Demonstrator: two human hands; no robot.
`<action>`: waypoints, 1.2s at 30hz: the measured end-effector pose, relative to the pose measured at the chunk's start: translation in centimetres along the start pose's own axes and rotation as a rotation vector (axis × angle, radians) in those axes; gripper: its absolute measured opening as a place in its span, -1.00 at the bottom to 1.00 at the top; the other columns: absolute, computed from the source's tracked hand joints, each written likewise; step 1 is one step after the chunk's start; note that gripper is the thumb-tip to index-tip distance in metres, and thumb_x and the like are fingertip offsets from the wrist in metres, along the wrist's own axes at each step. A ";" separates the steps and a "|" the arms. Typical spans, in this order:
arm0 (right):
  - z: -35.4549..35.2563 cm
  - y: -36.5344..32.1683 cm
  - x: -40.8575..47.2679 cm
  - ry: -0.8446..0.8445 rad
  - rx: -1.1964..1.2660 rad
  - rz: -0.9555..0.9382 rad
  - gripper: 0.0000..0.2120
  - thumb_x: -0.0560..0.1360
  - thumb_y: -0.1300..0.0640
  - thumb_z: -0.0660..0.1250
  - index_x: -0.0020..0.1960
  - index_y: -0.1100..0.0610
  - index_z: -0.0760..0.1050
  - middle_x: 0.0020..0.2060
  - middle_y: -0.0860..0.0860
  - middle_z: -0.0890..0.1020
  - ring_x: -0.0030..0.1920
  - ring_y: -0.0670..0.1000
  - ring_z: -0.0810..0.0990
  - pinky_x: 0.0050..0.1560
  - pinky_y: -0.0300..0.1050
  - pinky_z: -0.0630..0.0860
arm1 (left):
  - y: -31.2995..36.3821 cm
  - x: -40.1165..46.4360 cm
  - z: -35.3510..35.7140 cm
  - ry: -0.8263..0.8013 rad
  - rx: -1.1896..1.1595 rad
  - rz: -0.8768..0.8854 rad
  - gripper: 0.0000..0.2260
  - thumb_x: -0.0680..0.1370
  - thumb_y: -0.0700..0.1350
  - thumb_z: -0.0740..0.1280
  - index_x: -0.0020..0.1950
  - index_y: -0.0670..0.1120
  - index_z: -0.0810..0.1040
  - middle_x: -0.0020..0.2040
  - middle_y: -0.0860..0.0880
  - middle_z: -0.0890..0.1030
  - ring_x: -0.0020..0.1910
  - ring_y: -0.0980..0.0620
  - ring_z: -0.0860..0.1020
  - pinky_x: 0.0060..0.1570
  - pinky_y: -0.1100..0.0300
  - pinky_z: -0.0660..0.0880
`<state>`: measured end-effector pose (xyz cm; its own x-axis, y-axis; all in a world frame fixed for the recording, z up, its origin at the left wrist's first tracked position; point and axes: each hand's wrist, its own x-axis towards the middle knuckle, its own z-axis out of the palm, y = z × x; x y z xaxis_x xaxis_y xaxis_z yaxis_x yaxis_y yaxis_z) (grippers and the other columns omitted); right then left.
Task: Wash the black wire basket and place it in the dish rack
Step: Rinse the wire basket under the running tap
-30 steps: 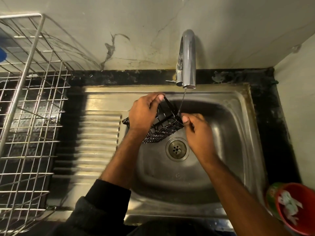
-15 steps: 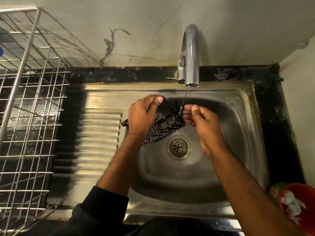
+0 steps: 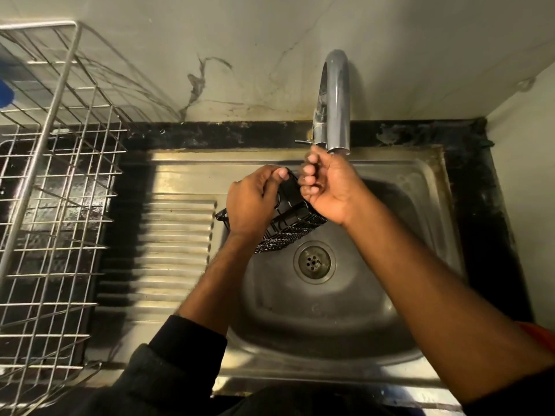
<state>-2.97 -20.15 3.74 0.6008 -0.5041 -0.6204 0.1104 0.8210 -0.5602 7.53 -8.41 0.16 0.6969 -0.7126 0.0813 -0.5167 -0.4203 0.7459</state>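
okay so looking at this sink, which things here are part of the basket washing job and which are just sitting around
In the job: black wire basket, held by left hand; right hand near the tap; sink; dish rack.
Lying about: blue object at left edge; red object at right edge.

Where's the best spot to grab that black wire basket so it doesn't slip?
Probably the top rim wire of the black wire basket, coming from its left side, as the left hand does: thumb hooked over the rim, fingers round the wall. The open wires give fingers purchase, and the basket tilts with that edge toward the left hand.
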 end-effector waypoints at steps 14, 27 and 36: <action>-1.6 -1.4 -4.2 0.019 -0.967 -0.242 -0.81 0.65 0.27 0.22 0.07 0.15 0.62 -0.05 0.08 0.71 -0.06 -0.03 0.73 0.00 -0.17 0.65 | 0.1 -0.2 1.1 0.020 0.037 0.055 -0.68 0.64 0.21 0.26 0.02 0.04 0.70 -0.33 0.08 0.65 -0.34 0.09 0.60 -0.33 0.17 0.47; -3.6 -0.2 -4.4 0.181 -0.844 -0.378 -0.79 0.67 0.22 0.19 0.14 0.18 0.60 -0.03 0.09 0.71 -0.03 -0.05 0.71 0.02 -0.20 0.64 | 1.8 1.9 2.8 -0.054 0.124 0.065 -0.67 0.64 0.22 0.24 0.00 0.04 0.68 -0.32 0.08 0.61 -0.31 0.04 0.58 -0.15 0.09 0.47; -5.0 0.2 -3.6 0.247 -1.067 -0.548 -0.70 0.66 -0.01 0.21 0.08 0.14 0.65 -0.10 0.02 0.73 -0.07 -0.04 0.71 0.07 -0.08 0.62 | 2.2 2.7 3.1 -0.070 0.156 0.059 -0.67 0.64 0.22 0.25 -0.02 0.03 0.68 -0.39 0.12 0.52 -0.35 0.09 0.52 -0.37 0.25 0.27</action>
<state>-9.07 -19.51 3.06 0.4998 -0.8464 -0.1840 -0.4727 -0.0885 -0.8768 6.76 -12.94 -0.04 0.6295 -0.7738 0.0711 -0.6304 -0.4551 0.6289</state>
